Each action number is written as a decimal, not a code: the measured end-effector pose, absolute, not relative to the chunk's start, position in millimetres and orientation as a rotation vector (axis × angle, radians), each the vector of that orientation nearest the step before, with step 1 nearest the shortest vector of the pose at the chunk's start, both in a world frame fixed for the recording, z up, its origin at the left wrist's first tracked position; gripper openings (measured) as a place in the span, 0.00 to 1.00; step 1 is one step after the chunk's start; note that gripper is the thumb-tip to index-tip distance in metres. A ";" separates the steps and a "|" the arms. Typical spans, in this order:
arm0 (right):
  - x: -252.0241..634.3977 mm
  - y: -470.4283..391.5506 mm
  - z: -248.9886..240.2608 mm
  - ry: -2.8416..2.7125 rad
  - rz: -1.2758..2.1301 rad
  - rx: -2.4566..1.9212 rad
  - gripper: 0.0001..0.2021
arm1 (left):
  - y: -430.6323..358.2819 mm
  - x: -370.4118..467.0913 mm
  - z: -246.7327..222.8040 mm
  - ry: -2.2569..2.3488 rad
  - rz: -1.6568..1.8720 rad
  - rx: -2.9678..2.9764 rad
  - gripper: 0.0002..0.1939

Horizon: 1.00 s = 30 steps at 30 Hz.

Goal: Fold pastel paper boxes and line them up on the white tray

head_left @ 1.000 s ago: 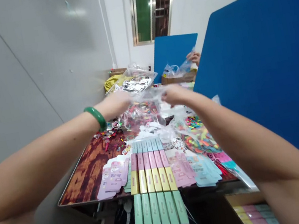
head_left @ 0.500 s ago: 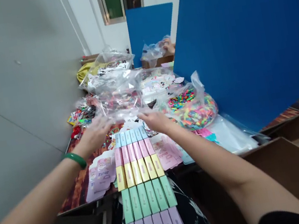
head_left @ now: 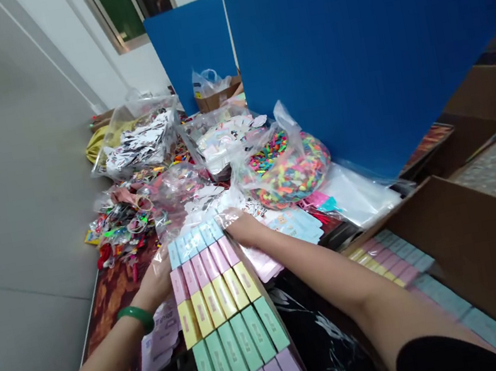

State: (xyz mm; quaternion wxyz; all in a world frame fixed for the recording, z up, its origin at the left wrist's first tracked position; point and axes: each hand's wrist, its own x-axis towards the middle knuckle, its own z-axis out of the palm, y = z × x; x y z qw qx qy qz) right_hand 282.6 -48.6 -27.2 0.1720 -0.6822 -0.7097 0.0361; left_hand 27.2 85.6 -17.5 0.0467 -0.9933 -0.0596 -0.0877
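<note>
A long block of small boxes (head_left: 222,295) runs from my lap towards the table, in rows of light blue, pink, yellow, green and purple. Clear plastic film (head_left: 169,226), apparently a bag, lies around the block's far, blue end. My left hand (head_left: 161,276) grips the film at the left side of that end, its fingers partly hidden behind the boxes. On the right side, my right hand (head_left: 240,226) is closed on the film beside the blue boxes. Pastel printed cards (head_left: 160,338) lie under my left wrist, and more cards (head_left: 296,225) lie right of my right hand.
Bags of colourful small pieces (head_left: 296,170) and white cut-outs (head_left: 144,143) cover the table's far part. Loose trinkets (head_left: 127,223) lie at left. A blue panel (head_left: 348,46) stands at right, above an open cardboard box (head_left: 490,251) holding similar pastel boxes.
Both hands have come down and nearer, drawing the clear film to the blue end of the boxes. My view has turned right, and the other person's hand at the back is out of sight.
</note>
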 end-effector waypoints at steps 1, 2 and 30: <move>282.7 -49.6 -29.2 -2.037 0.081 -1.929 0.14 | 83.8 26.6 -19.0 -0.174 -0.270 -3.031 0.18; 282.8 -50.1 -31.1 -2.051 0.060 -1.919 0.13 | 81.8 26.5 -20.6 -0.182 -0.268 -3.026 0.18; 275.3 -101.0 -5.1 -2.233 -0.346 -1.753 0.09 | 30.3 0.2 7.4 -0.149 -0.265 -2.889 0.18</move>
